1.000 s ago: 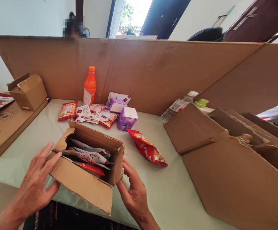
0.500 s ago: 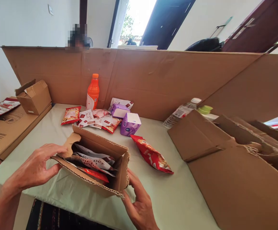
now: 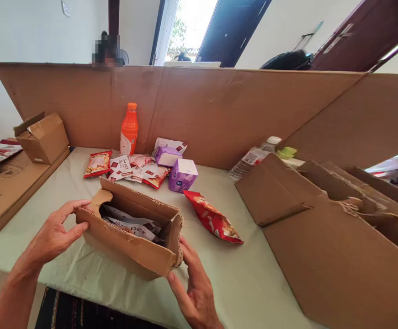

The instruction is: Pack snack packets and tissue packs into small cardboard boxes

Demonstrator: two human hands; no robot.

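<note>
An open cardboard box (image 3: 126,249) stands at the near side of the table, with white printed food packets (image 3: 130,226) upright inside it; its lower inside is hidden. My left hand (image 3: 56,233) grips the box's left end, thumb on the near wall and fingers at the far corner. At the right end my right hand (image 3: 195,285) holds the near corner between thumb and fingers. A red snack packet (image 3: 214,219) lies just right of the box. Beyond it are two purple tissue packs (image 3: 183,176), several white and red packets (image 3: 119,167) and an orange bottle (image 3: 129,130).
A tall cardboard sheet (image 3: 219,114) walls off the table's back. Larger open cartons (image 3: 336,265) and a clear plastic bottle (image 3: 253,160) are on the right. A small carton (image 3: 44,137) sits on a flat box at left. A person's head (image 3: 108,50) shows behind the sheet.
The box has tipped so its near wall shows more and its contents less; the red packet inside is now hidden. Both hands stay on it. The whole view has shifted slightly.
</note>
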